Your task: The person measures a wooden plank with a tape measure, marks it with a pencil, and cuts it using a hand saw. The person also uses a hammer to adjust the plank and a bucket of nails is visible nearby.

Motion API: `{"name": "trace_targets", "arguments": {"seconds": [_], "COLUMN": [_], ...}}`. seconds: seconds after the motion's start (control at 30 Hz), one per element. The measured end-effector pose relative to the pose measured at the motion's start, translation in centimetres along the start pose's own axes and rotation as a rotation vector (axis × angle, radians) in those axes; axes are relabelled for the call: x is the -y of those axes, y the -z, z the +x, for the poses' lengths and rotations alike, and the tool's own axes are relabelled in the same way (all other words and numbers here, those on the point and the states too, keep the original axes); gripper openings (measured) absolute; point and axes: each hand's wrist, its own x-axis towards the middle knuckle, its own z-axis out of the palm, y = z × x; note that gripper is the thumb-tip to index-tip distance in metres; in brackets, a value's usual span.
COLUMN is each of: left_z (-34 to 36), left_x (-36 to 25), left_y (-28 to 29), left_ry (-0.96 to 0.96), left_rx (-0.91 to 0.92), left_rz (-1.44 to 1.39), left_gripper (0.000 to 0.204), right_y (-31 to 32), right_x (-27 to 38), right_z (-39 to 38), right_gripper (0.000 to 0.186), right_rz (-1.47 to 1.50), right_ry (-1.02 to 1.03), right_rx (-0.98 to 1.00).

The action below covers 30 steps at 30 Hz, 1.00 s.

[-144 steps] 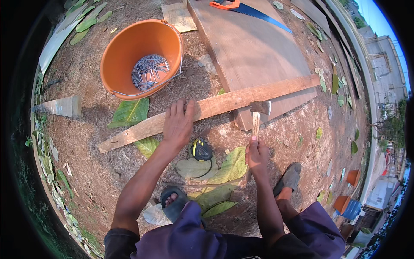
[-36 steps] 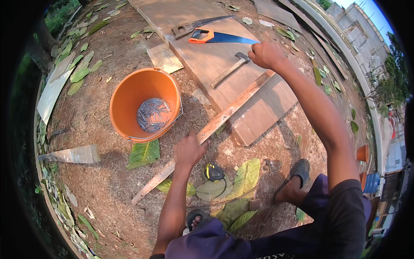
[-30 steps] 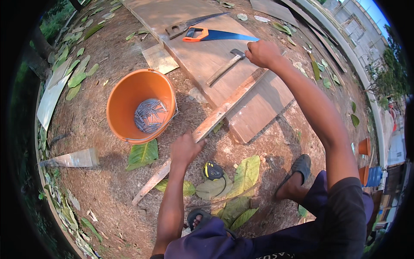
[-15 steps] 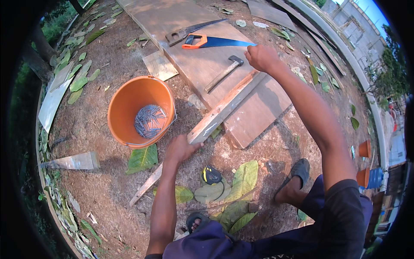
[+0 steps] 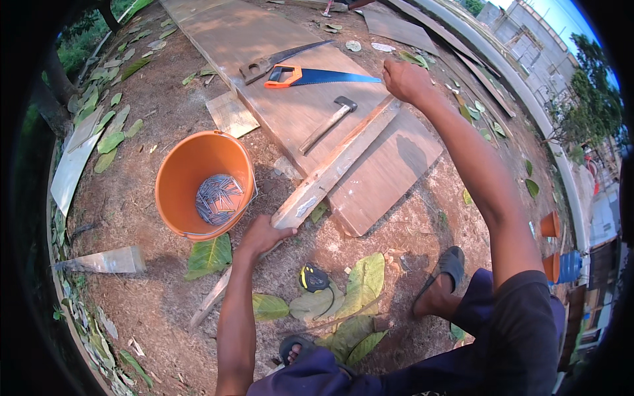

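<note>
My left hand (image 5: 263, 235) is closed round the lower part of a long wooden beam (image 5: 337, 164), thumb along its top. The beam slants from the ground up over the end of a brown plywood board. My right hand (image 5: 406, 79), fingers curled in, is held just past the beam's far end, seemingly apart from it; whatever it may hold is hidden. On the board lie a hammer (image 5: 328, 124) with a wooden handle, a blue-bladed handsaw (image 5: 323, 76) with an orange handle, and an older wooden-handled saw (image 5: 284, 59).
An orange bucket (image 5: 173, 175) holding loose nails (image 5: 218, 200) stands to the left. A black-and-yellow tape measure (image 5: 314, 278) lies near my feet among large leaves (image 5: 363, 284). A wood offcut (image 5: 231, 113) touches the plywood board (image 5: 383, 181). Part of another person (image 5: 356, 4) shows at the top edge.
My right hand has lifted slightly off the beam's far end. The left hand keeps its grip, and the beam has turned a little. The view has shifted, bringing another person into sight at the top.
</note>
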Motion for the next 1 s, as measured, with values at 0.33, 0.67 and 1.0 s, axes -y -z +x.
{"name": "trace_targets", "arguments": {"seconds": [0.33,0.67,1.0], "left_z": [-2.1,-3.4,-2.8], "left_x": [-2.2,-2.5,-3.5], "left_y": [-1.4,-4.6,-5.4], "left_ry": [0.048,0.063,0.101], "left_rx": [-0.133,-0.320,-0.392], "left_rz": [0.259,0.419,0.429], "left_gripper": [0.069,0.059,0.059], "right_y": [1.3,-4.6,-12.7], "right_x": [-6.3,-5.6,-10.6], "right_z": [1.3,2.8,8.0], "right_gripper": [0.034,0.038,0.035], "right_rz": [-0.032,0.034,0.111], "right_ry": [-0.146,-0.182,-0.141], "right_rx": [-0.085,-0.030,-0.153]}}
